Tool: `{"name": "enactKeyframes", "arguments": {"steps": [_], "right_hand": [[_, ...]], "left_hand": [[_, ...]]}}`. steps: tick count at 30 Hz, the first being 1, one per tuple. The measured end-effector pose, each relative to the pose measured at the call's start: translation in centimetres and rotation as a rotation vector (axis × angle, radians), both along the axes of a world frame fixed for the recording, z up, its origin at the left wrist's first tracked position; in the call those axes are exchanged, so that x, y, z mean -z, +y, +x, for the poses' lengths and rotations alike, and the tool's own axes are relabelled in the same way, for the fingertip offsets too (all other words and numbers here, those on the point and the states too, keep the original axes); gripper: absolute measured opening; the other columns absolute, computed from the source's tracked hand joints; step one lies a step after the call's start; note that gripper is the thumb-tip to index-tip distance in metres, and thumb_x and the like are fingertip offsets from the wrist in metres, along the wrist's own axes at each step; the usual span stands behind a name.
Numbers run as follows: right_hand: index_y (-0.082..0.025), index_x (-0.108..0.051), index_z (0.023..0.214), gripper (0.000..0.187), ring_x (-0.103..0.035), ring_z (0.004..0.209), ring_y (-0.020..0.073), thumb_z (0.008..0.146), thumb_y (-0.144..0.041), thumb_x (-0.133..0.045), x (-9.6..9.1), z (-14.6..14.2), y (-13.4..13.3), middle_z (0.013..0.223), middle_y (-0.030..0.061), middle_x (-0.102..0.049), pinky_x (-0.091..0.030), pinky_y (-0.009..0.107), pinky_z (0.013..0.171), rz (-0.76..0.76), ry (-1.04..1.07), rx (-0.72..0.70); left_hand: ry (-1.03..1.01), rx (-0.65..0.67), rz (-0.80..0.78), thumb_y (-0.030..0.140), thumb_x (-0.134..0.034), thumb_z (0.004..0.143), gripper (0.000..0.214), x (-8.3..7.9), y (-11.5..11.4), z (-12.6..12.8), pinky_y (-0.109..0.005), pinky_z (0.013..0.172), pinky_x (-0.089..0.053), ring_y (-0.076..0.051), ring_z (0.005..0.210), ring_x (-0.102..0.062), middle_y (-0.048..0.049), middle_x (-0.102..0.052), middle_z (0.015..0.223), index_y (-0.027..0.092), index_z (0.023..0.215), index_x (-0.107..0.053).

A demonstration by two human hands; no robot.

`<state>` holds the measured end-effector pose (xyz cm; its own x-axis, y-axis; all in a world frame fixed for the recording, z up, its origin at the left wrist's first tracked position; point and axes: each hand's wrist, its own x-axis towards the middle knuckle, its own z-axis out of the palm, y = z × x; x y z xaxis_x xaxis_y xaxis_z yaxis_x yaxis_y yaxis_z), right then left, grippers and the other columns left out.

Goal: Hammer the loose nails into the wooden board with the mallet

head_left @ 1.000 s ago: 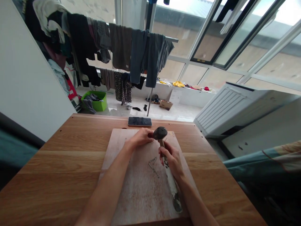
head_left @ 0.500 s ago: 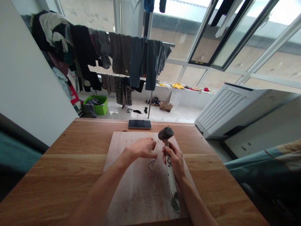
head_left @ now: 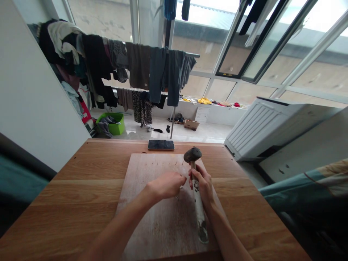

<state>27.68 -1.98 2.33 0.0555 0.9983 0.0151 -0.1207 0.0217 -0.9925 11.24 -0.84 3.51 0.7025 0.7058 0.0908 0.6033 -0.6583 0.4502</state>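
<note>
My right hand grips a mallet by the upper part of its worn white handle. The mallet's dark head is raised over the right side of a pale wooden board. My left hand is low over the middle of the board, fingers drawn together. Its fingertips hide what they may hold. Loose silvery nails lie below it, partly covered. Near the board's far edge runs a row of small nail heads or holes, and a thin nail stands up at its right end.
The board lies on a wooden table. A phone sits at the table's far edge. Beyond are a drying rack with clothes, a green basket and a cardboard box. A white ribbed cabinet stands at right.
My left hand has moved down and slightly right from near the standing nails to the loose nails, its fingers closing. The right hand and mallet have hardly moved.
</note>
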Motion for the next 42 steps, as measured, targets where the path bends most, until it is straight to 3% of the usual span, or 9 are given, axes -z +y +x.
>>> {"name": "enactKeyframes", "arguments": {"steps": [5,7,10,13,24,32,42], "right_hand": [[-0.018,-0.062,0.079,0.028,-0.045,0.038,0.0075,0.079,-0.046,-0.067,0.1,0.0,0.0,0.061,-0.0045,-0.056,-0.033,0.021,0.036,-0.009,-0.015,-0.01],[-0.018,-0.062,0.08,0.028,-0.046,0.039,0.0073,0.078,-0.046,-0.068,0.2,-0.1,0.0,0.064,-0.004,-0.057,-0.033,0.021,0.035,-0.015,-0.008,-0.008],[-0.018,-0.062,0.082,0.029,-0.046,0.038,0.0072,0.078,-0.046,-0.068,0.2,-0.1,0.0,0.065,-0.0036,-0.058,-0.033,0.021,0.035,-0.024,-0.011,-0.011],[-0.019,-0.062,0.081,0.029,-0.046,0.038,0.0074,0.078,-0.047,-0.068,0.1,-0.2,0.0,0.065,-0.0037,-0.058,-0.035,0.021,0.035,-0.023,-0.021,-0.005],[-0.019,-0.063,0.085,0.029,-0.045,0.039,0.0074,0.08,-0.047,-0.066,0.2,-0.5,0.0,0.065,-0.0035,-0.057,-0.034,0.021,0.035,0.006,-0.06,-0.027],[-0.018,-0.064,0.086,0.027,-0.049,0.04,0.0075,0.081,-0.044,-0.066,-1.8,-2.3,0.4,0.067,-0.0028,-0.058,-0.036,0.02,0.036,0.032,-0.117,-0.146],[-0.017,-0.066,0.098,0.034,-0.05,0.037,0.0077,0.08,-0.045,-0.066,0.0,-3.6,0.4,0.068,-0.004,-0.058,-0.036,0.02,0.033,0.027,-0.107,-0.148]], "left_hand": [[-0.209,-0.024,-0.175,0.006,-0.062,0.071,0.024,0.6,2.5,-2.0,-0.023,0.06,-0.045,-0.015,0.065,-0.061,-0.0001,-0.067,0.072,0.018,0.089,-0.07],[-0.386,-0.159,-0.218,0.008,-0.06,0.073,0.023,1.4,3.8,-2.8,-0.021,0.059,-0.045,-0.013,0.064,-0.06,0.0019,-0.065,0.071,0.017,0.091,-0.069],[-0.586,-0.41,-0.159,0.01,-0.061,0.075,0.015,2.8,5.2,-3.5,-0.021,0.063,-0.048,-0.012,0.067,-0.063,0.0016,-0.066,0.075,0.017,0.087,-0.066],[-0.633,-0.504,-0.116,0.012,-0.061,0.078,0.009,3.9,5.4,-3.7,-0.022,0.067,-0.05,-0.013,0.07,-0.064,0.0003,-0.068,0.078,0.017,0.085,-0.065],[-0.548,-0.471,-0.055,0.014,-0.059,0.083,0.012,4.9,5.2,-3.7,-0.024,0.069,-0.05,-0.013,0.069,-0.064,-0.0008,-0.072,0.081,0.018,0.088,-0.069],[-0.613,-0.503,-0.069,0.012,-0.064,0.081,0.023,5.2,5.3,-3.6,-0.023,0.07,-0.052,-0.014,0.073,-0.069,-0.0014,-0.076,0.086,0.019,0.104,-0.066],[-0.615,-0.479,-0.085,0.011,-0.064,0.082,0.029,4.9,5.0,-3.7,-0.024,0.071,-0.053,-0.014,0.074,-0.07,-0.0017,-0.078,0.089,0.019,0.11,-0.067]]}}
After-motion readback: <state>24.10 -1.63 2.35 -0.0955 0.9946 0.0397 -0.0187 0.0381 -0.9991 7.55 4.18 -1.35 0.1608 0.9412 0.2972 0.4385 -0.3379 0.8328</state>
